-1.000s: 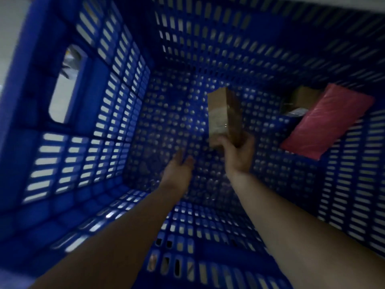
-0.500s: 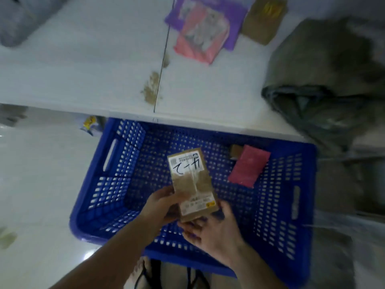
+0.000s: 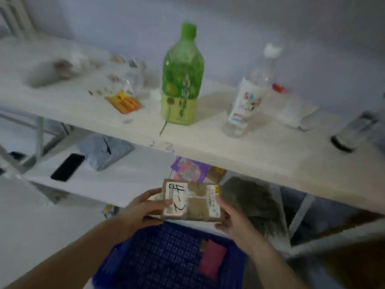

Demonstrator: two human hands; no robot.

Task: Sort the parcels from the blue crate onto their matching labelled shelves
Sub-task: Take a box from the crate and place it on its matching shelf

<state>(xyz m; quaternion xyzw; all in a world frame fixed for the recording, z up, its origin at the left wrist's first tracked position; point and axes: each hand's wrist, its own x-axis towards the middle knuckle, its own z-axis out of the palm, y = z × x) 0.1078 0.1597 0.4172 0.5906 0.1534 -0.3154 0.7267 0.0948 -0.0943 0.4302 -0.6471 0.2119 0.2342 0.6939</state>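
We now hold the brown cardboard parcel clear of the blue crate, just in front of the lower shelf. Compared with half a second back, it is turned from lengthwise to sideways, with its handwritten label facing up. Our left hand grips its left end, thumb on the label, and our right hand curls round its right end. Our view is now raised to the shelves, so we judge we are seeking the matching label. A pink parcel waits in the crate.
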